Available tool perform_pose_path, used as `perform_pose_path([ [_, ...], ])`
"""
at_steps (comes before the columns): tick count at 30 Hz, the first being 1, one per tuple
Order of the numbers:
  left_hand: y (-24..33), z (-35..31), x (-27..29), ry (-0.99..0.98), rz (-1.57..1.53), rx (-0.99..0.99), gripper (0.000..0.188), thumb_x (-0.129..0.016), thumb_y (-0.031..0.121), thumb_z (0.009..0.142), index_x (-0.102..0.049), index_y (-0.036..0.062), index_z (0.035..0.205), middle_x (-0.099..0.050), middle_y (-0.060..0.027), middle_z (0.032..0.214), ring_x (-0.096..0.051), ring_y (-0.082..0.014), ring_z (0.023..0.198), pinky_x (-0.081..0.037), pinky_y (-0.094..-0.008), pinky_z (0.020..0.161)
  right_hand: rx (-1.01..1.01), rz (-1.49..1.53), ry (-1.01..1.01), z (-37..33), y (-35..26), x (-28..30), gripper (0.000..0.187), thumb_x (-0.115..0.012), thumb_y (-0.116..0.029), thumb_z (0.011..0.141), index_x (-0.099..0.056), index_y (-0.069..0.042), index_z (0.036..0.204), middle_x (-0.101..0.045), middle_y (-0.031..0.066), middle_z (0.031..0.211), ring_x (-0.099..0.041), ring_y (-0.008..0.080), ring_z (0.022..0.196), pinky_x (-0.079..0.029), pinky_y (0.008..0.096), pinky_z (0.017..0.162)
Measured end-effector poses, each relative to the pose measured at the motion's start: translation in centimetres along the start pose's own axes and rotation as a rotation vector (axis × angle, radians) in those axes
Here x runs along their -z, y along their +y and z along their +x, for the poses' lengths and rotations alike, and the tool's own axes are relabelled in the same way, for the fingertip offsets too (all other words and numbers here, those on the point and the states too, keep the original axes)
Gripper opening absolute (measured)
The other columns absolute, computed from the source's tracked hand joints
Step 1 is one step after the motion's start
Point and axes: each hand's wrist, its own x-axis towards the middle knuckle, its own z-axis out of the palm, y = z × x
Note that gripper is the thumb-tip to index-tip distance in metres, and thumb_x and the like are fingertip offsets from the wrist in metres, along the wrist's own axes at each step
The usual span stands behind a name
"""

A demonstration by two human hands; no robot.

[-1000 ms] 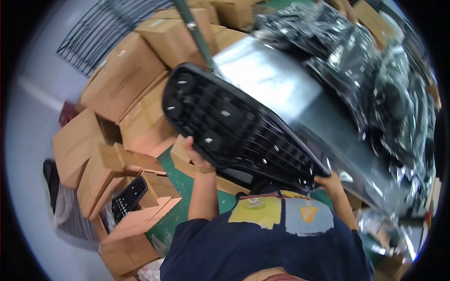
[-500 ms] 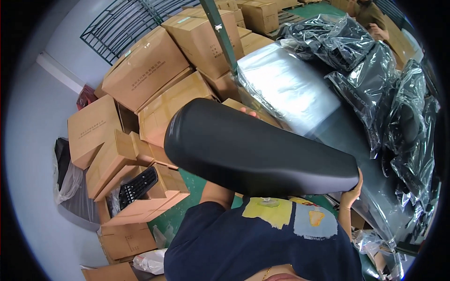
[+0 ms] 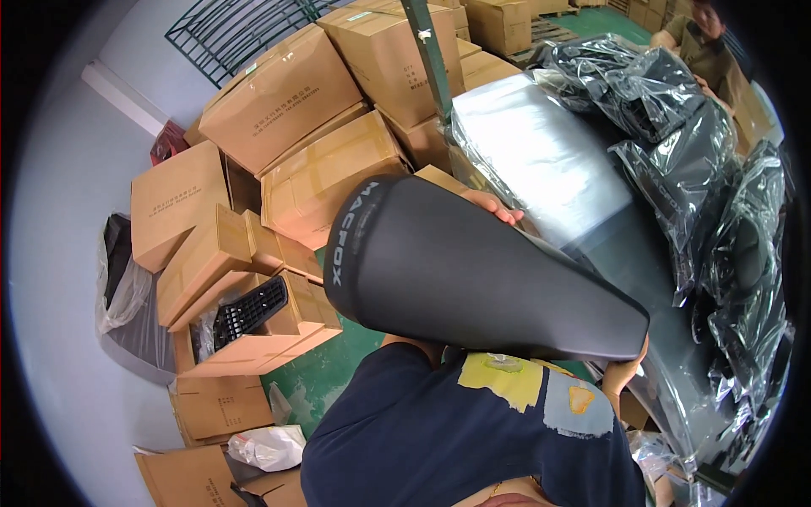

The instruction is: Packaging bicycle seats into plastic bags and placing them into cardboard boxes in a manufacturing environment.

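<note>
I hold a long black padded seat [image 3: 473, 270] in front of my chest, smooth side up, wide end to the left and narrow end at the lower right. My left hand [image 3: 490, 205] grips its far edge, with only the fingertips showing over the top. Under the narrow tip, my right hand [image 3: 623, 373] supports it. The seat hides most of both hands and forearms.
Stacked brown cardboard boxes [image 3: 287, 110] fill the left and back. An open box holds a black ribbed plastic part [image 3: 249, 311]. A table with a clear plastic sheet [image 3: 541, 152] and bagged black seats [image 3: 676, 110] lies to the right. Another person [image 3: 701, 34] sits at the top right.
The seat has been turned over from ribbed underside to smooth top, and its wide end has swung up and to the left.
</note>
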Motion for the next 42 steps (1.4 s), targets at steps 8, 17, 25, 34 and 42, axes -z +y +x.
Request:
perform_pose_path([
  [8,-0.9,2.8,0.9,-0.412,-0.055,-0.107,0.032,-0.041,0.018,0.096,-0.045,0.0030,0.124,-0.051,-0.0151,0.119,-0.047,-0.0305,0.117,-0.026,-0.0473,0.107,-0.143,0.265,0.025,-1.8,3.9,-0.4,0.073,-0.065,0.008,0.067,-0.036,-0.006,0.133,-0.045,0.0110,0.129,-0.044,0.0236,0.118,-0.034,0.0329,0.100],
  [17,-3.3,-3.8,-2.1,0.488,-0.474,0.077,0.044,-0.041,0.034,0.094,-0.042,0.0041,0.126,-0.046,-0.0123,0.126,-0.043,-0.0284,0.120,-0.033,-0.0440,0.103,-0.078,-0.176,-0.453,4.8,-4.0,5.3,0.084,-0.076,-0.004,0.053,-0.040,-0.010,0.129,-0.054,0.0162,0.118,-0.052,0.0328,0.110,-0.040,0.0374,0.095],
  [25,-8.6,-6.1,-3.9,1.098,-0.299,0.274,0.068,-0.044,0.061,0.084,-0.044,0.0119,0.130,-0.048,-0.0073,0.129,-0.044,-0.0280,0.118,-0.036,-0.0447,0.099,0.075,-0.292,-0.859,7.8,-7.5,8.4,0.083,-0.080,-0.031,0.059,-0.041,-0.010,0.130,-0.051,0.0166,0.122,-0.048,0.0344,0.114,-0.039,0.0393,0.096],
  [34,-11.9,0.3,-3.3,0.676,-0.255,1.065,0.070,-0.031,0.063,0.088,-0.047,0.0058,0.125,-0.056,-0.0082,0.119,-0.055,-0.0242,0.104,-0.041,-0.0425,0.093,-0.344,0.013,-0.784,7.8,-2.2,6.8,0.046,-0.068,-0.029,0.077,-0.056,-0.001,0.111,-0.064,0.0115,0.087,-0.059,0.0160,0.083,-0.046,0.0303,0.079],
  [42,-18.6,11.5,12.5,0.295,2.181,0.800,0.059,-0.041,0.041,0.091,-0.028,0.0084,0.139,-0.019,-0.0197,0.146,-0.012,-0.0337,0.136,-0.008,-0.0498,0.109,-0.771,0.377,-0.738,6.9,3.0,10.0,0.029,-0.068,-0.025,0.079,-0.063,-0.001,0.094,-0.061,-0.0016,0.082,-0.054,0.0086,0.079,-0.046,0.0272,0.073],
])
